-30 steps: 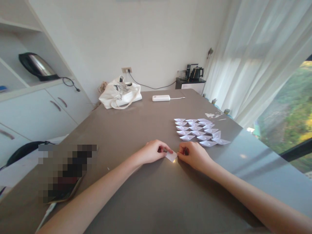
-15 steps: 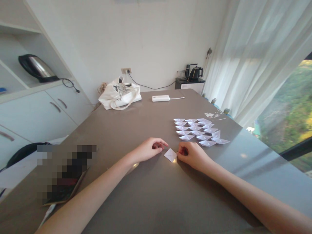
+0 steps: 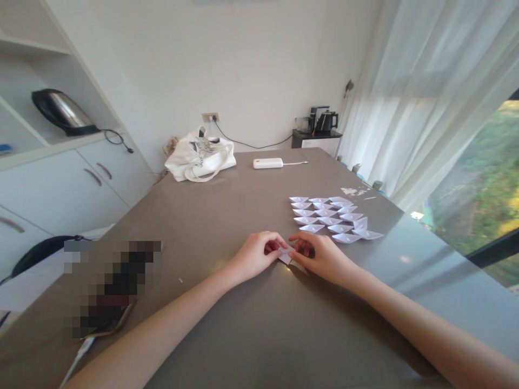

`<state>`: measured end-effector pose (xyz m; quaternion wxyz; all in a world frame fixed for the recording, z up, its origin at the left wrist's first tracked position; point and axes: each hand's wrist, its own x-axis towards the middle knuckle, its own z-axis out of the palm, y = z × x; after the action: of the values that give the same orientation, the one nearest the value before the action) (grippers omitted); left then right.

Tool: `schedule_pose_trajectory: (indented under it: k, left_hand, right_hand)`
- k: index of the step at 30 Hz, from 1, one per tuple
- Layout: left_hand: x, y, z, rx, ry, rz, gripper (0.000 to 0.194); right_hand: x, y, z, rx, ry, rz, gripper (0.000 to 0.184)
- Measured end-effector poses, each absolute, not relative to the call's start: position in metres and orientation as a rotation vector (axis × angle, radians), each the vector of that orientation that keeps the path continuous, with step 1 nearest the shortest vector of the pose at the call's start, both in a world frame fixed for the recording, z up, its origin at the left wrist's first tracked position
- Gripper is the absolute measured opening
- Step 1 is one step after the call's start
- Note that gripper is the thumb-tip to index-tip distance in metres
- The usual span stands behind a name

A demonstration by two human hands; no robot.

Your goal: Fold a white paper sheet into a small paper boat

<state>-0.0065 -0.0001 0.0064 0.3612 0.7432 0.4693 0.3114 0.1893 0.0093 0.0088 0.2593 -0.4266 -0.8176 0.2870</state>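
A small folded square of white paper (image 3: 285,256) lies between my two hands, low over the brown table (image 3: 227,216). My left hand (image 3: 259,252) pinches its left corner between thumb and fingers. From the other side my right hand (image 3: 318,253) has thumb and fingertips closed on the right corner. The fingers cover both side corners of the paper. Just beyond my right hand stand several folded white paper boats (image 3: 327,220), set in rough rows.
A white handbag (image 3: 198,159) and a white power bank (image 3: 267,163) with a short cable lie at the far end. Paper scraps (image 3: 354,191) are near the right edge. On the left is a blurred-out device (image 3: 115,292) with a white cable.
My left hand has moved right and taken hold of the paper's left corner. My right hand's fingers have shifted over its right side. The boats stay where they were.
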Motion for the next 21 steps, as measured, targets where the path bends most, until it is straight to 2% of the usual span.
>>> schedule_pose_trajectory:
  k: [10,18,21]
  left_hand:
    - [-0.0047,0.0032,0.0049,1.445,1.015,1.03,0.014]
    - [-0.0024,0.0034,0.0078,1.374,0.974,1.024,0.025]
    - [-0.0022,0.003,0.0095,1.364,0.98,1.053,0.028]
  right_hand:
    - [0.1875,0.0146,0.0014,-0.923,-1.708,1.355,0.033]
    - [0.1885,0.0146,0.0045,-0.825,-1.721,1.352,0.023]
    - [0.1884,0.014,0.0053,-0.829,-1.753,1.31,0.026]
